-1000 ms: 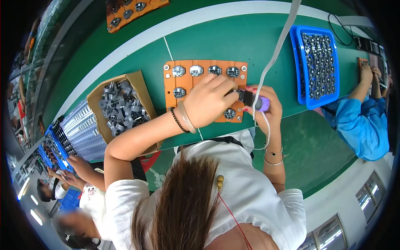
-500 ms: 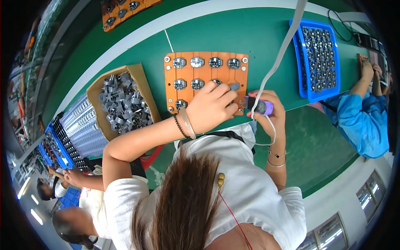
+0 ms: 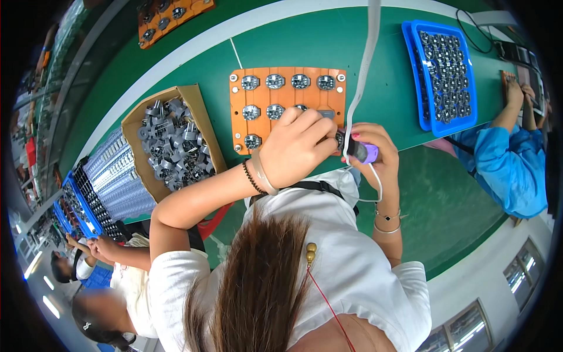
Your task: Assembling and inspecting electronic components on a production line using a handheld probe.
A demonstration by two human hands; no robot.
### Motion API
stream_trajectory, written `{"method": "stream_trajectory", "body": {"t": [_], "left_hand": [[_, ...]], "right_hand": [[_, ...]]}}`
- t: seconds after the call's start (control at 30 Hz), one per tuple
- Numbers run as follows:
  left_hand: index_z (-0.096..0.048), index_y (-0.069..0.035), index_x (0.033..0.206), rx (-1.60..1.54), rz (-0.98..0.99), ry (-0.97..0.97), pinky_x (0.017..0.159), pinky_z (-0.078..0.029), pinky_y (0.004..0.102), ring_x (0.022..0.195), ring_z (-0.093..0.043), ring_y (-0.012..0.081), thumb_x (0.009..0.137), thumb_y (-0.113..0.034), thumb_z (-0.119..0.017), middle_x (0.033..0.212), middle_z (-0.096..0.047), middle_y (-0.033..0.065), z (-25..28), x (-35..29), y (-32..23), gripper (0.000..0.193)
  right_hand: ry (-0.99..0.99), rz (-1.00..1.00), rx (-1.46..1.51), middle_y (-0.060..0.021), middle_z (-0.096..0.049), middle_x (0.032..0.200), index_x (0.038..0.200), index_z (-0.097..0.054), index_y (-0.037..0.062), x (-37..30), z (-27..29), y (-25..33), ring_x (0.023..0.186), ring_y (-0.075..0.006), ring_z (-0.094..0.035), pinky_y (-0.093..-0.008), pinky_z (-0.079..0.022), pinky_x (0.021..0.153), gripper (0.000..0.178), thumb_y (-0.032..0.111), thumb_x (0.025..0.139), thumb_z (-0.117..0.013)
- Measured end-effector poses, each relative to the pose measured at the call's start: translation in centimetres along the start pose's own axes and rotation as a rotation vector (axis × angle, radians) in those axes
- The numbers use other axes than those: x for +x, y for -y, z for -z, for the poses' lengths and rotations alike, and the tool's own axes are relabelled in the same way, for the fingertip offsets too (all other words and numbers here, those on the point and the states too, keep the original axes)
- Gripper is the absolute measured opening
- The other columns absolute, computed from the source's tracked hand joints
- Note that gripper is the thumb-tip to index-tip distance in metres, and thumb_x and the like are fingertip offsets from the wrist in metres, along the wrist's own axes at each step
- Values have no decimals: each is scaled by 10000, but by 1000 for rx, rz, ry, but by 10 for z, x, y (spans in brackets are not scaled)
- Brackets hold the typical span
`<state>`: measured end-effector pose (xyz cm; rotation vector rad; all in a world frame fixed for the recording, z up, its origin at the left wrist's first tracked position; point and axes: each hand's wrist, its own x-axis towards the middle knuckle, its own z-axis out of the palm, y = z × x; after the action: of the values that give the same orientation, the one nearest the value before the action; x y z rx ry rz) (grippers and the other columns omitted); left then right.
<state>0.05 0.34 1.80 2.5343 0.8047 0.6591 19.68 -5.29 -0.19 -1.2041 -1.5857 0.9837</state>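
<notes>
An orange fixture board (image 3: 288, 96) with several round metal-and-circuit parts (image 3: 275, 81) set in rows lies in front of me on the green bench. My left hand (image 3: 300, 142) rests over its lower right part with the fingers curled down; what they pinch is hidden. Just beyond the fingertips a grey piece (image 3: 326, 114) shows. My right hand (image 3: 380, 154) is closed round a purple and black hand-held tool (image 3: 367, 153), whose dark end reaches the board's right edge, close to my left fingers. A white cord (image 3: 362, 70) hangs across the right hand and tool.
An open cardboard box (image 3: 196, 117) of loose grey cylindrical parts stands to the left, beside stacked clear plastic trays (image 3: 115, 171). Blue trays (image 3: 423, 117) with rows of round parts lie at the right. Another orange board (image 3: 176, 23) is at the far left. Co-workers sit on both sides.
My right hand has brought the tool leftward, nearer my left fingers. The cord has swung left. My left hand has shifted slightly and stays over the board.
</notes>
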Motion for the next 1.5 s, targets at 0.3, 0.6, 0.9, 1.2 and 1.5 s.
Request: {"method": "stream_trajectory", "body": {"t": [0.3,0.6,0.9,1.2,1.5], "left_hand": [[-588,-89,706,96,-104,-43,726,-368,310,838,-496,176,642,-147,-585,854,-514,20,-4,1,0,86],[-607,-92,721,67,-72,22,735,-363,305,837,-496,167,653,-142,-577,826,-514,13,-1,-7,2,90],[-632,-139,794,39,76,104,706,-339,313,808,-500,171,649,-230,-726,822,-525,-17,15,-11,10,195],[-644,-94,796,207,85,56,824,-392,327,921,-545,176,684,-89,-583,929,-589,11,14,-14,42,128],[-540,-31,842,17,201,81,696,-489,357,808,-580,264,658,-15,-595,950,-547,79,22,-9,30,193]], "right_hand": [[-14,6,29,-147,-598,1031,990,-571,20,-3,-3,1,982,-255,-582,-324,-520,788,462,-145,576,-694],[-107,-21,104,-148,-591,1043,1017,-535,25,-10,-7,-5,989,-256,-578,-340,-501,822,423,-52,644,-721],[-203,-85,193,-154,-595,1052,1053,-499,36,4,-1,-13,1002,-262,-575,-368,-474,874,437,-11,687,-732],[-63,187,37,-122,-618,1015,980,-612,28,47,-16,1,945,-245,-603,-320,-498,814,394,-8,623,-775],[-98,149,9,-120,-627,997,960,-623,29,50,-25,0,921,-249,-608,-327,-508,779,407,27,592,-797]]}}
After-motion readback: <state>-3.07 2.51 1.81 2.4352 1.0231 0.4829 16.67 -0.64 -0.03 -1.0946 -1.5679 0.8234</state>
